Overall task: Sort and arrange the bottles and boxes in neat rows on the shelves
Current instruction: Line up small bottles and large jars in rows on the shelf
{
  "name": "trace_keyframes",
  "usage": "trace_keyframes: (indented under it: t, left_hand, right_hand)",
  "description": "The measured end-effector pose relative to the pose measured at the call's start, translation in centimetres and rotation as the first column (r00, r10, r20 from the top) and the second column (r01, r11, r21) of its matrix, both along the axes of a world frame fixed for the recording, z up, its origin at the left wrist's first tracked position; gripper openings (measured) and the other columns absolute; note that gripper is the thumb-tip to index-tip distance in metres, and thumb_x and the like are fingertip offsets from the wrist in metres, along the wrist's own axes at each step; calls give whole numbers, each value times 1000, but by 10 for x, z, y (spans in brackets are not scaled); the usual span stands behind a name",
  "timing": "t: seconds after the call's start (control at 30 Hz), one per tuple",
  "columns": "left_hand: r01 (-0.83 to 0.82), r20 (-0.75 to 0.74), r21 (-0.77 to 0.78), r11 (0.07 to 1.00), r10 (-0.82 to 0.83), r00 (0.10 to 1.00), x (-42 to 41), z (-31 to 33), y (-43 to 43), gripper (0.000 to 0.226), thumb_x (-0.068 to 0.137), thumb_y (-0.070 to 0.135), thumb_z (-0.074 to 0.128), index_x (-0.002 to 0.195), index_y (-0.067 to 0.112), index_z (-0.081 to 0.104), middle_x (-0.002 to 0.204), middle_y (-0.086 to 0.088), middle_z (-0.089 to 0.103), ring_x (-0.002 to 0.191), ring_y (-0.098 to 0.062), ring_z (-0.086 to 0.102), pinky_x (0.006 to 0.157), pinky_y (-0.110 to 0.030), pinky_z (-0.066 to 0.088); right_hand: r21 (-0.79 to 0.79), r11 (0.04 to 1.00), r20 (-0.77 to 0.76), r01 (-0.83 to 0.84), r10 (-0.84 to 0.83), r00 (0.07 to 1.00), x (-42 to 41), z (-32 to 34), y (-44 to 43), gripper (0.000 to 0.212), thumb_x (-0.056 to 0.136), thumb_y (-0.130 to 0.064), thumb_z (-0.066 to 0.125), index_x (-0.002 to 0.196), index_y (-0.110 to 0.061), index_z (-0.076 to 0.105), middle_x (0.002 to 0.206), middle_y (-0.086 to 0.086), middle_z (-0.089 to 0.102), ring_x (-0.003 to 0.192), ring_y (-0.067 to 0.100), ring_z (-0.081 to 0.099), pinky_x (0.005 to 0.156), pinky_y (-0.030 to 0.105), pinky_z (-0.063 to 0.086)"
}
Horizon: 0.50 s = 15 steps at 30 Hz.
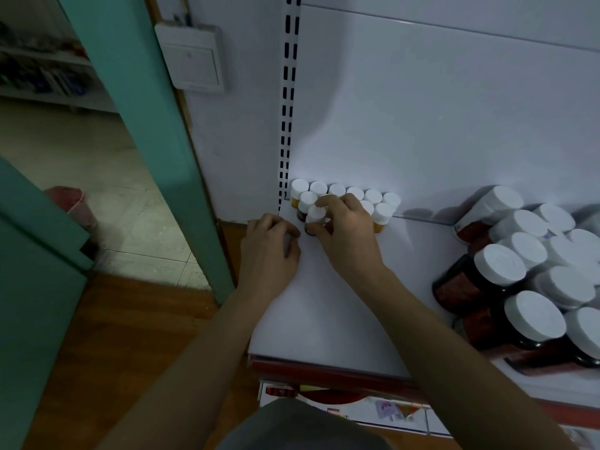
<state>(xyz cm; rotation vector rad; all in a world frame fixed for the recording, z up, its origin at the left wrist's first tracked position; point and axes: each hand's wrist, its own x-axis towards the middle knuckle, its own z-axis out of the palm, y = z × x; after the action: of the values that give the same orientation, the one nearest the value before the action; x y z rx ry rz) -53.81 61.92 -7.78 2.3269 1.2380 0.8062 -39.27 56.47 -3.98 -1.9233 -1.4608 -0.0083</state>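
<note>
White-capped bottle (315, 216) stands upright, cap up, pinched by right hand (347, 228); left hand (269, 245) curled, grip unclear.

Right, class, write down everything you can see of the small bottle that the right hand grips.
The small bottle has a round white cap, plastic by its look, over a dark brownish body. It stands roughly upright on the white shelf, in front of the other small white-capped bottles near the back left corner. The right hand curls its fingers round it; no label shows.

Dim, bluish light, soft focus throughout, wide-angle bending at the edges, faint shadows.
</note>
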Motion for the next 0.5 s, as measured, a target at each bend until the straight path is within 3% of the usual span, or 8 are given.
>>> trace_keyframes:
  t: [0.3, 0.4, 0.5]
  left_hand:
    - [16, -36, 57, 998, -14, 999, -3, -2, -1, 17, 88, 13, 69, 104, 15, 74, 113, -7, 62, 105, -30, 54, 80, -39, 47]
    - [69, -118, 147, 987, -51, 992, -8, -3, -5, 19, 86, 10, 68, 104, 15, 73, 108, -6, 62, 101, -32, 54, 78, -42, 47]
    - [235, -206, 180, 955, -197, 959, -9, 4, -16, 19, 84, 8, 70, 100, 16, 72, 103, -3, 63, 98, -28, 57, 75, -38, 41]
  right_hand:
    - [-40, 998, -4, 47, -47, 999, 0, 33, -37, 33, 91, -35, 72, 119, -19, 63, 112, 5, 58, 89, 24, 60, 72, 39, 53]
    - [-113, 988, 152, 101, -83, 985, 14, 71, -83, 31, 93, -35, 70, 119, -20, 64, 110, 6, 59, 93, 26, 59, 72, 38, 52]
    - [-261, 922, 401, 285, -165, 901, 45, 112, -128, 42, 92, -45, 66, 128, -23, 61, 118, 7, 62, 111, 33, 52, 88, 46, 48]
